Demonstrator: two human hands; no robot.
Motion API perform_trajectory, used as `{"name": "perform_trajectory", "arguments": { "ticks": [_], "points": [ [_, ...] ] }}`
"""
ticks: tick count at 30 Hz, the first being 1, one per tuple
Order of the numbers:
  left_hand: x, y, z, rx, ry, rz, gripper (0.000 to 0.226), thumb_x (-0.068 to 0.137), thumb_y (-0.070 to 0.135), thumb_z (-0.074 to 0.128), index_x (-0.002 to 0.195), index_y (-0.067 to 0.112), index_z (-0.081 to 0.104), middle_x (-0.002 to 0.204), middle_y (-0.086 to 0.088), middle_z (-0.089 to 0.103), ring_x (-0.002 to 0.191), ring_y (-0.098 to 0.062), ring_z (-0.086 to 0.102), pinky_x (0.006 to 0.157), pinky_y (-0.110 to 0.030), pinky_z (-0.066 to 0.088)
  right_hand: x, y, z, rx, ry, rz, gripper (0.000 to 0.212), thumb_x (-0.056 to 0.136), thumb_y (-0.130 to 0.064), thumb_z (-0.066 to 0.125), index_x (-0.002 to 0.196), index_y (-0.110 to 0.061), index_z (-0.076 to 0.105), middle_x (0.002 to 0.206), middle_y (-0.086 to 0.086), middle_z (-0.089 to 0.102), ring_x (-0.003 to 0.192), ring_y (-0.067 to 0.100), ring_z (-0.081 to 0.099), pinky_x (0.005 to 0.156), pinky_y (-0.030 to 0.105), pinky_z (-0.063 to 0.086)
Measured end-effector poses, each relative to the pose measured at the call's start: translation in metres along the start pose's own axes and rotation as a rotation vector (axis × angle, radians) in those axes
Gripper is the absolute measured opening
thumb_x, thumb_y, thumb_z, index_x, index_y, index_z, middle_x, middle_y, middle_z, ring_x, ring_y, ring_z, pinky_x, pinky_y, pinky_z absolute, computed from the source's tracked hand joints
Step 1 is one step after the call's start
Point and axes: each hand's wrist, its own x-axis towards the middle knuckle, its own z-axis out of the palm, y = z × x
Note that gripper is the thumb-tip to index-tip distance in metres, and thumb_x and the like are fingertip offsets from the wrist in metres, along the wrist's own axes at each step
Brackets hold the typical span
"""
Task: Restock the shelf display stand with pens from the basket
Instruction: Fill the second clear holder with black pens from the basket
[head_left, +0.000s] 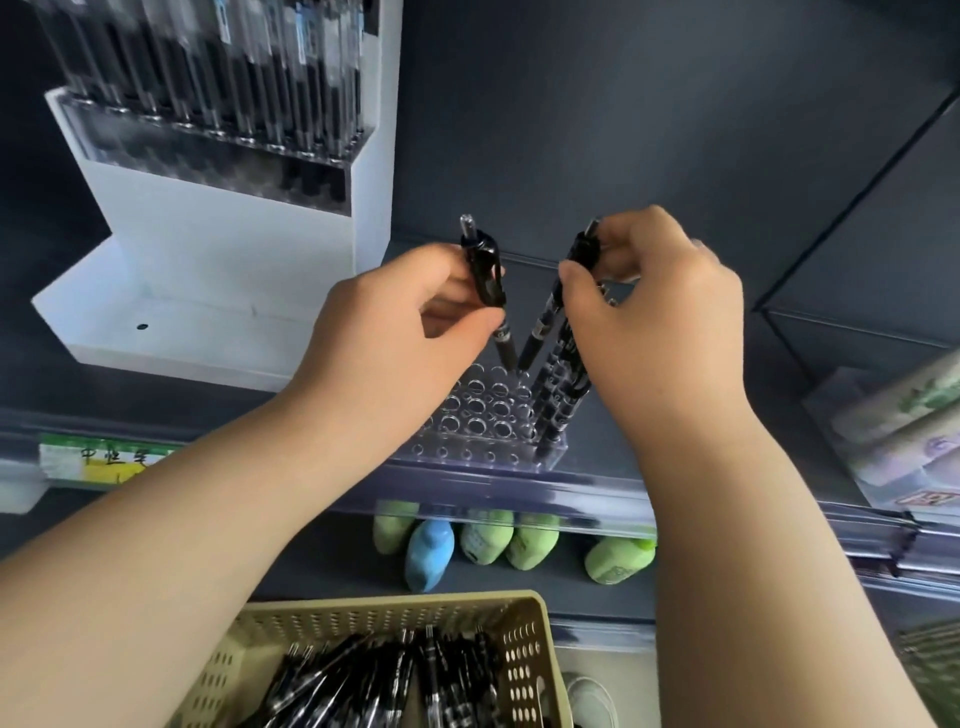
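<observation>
On shelf: clear display stand (488, 415), pens (558, 395) along its right side
left hand (410, 312): pinching black pen (485, 275), tip at a stand hole
right hand (654, 301): gripping second pen (545, 317), tip at stand
basket (524, 644): below, pens inside

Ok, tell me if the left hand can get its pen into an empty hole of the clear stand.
Probably yes. The left hand holds its pen tip-down just above the clear stand, whose left holes are empty; the standing pens crowd only the right side.
</observation>
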Motion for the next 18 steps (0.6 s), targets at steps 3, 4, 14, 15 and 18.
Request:
{"name": "perform_trajectory", "arguments": {
  "ticks": [3,4,14,15,18],
  "points": [
    [0.001,0.001,0.001,0.016,-0.006,0.019,0.02,0.08,0.015,0.07,0.098,0.025,0.068,0.088,0.016,0.07,0.083,0.002,0.065,0.085,-0.017,0.051,0.001,0.004,0.004,-0.053,-0.003,0.004,0.017,0.085,-0.027,0.061,0.101,-0.02,0.062,0.082,-0.012,0.063,0.096,0.022,0.055,0.088,0.042,0.041],
    [0.001,0.001,0.001,0.023,-0.009,0.024,0.021,0.08,0.015,0.07,0.099,0.024,0.068,0.088,0.016,0.07,0.083,0.002,0.065,0.085,-0.017,0.051,0.002,0.005,0.005,-0.076,0.001,0.004,0.017,0.085,-0.028,0.06,0.101,-0.021,0.063,0.087,-0.011,0.065,0.098,0.022,0.055,0.088,0.038,0.039],
    [0.005,-0.002,0.002,0.055,0.003,0.02,0.019,0.081,0.02,0.07,0.1,0.023,0.068,0.089,0.017,0.069,0.083,0.002,0.064,0.082,-0.012,0.049,0.001,0.016,0.012,-0.104,0.074,-0.019,0.014,0.083,-0.023,0.06,0.092,-0.021,0.069,0.086,-0.002,0.068,0.09,0.027,0.055,0.08,0.042,0.045],
    [0.004,-0.002,0.002,0.056,0.004,0.02,0.019,0.081,0.021,0.07,0.1,0.023,0.068,0.089,0.017,0.068,0.083,0.002,0.064,0.081,-0.011,0.05,0.001,0.016,0.013,-0.104,0.075,-0.028,0.014,0.082,-0.022,0.06,0.091,-0.021,0.07,0.085,-0.001,0.068,0.089,0.028,0.055,0.079,0.043,0.045],
    [0.004,-0.003,0.004,0.053,0.003,0.025,0.019,0.081,0.02,0.07,0.1,0.022,0.068,0.089,0.016,0.069,0.082,0.002,0.064,0.081,-0.012,0.05,0.0,0.014,0.015,-0.072,0.091,-0.041,0.013,0.082,-0.021,0.063,0.092,-0.02,0.07,0.083,-0.002,0.069,0.086,0.028,0.057,0.079,0.045,0.046]
  ]
}}
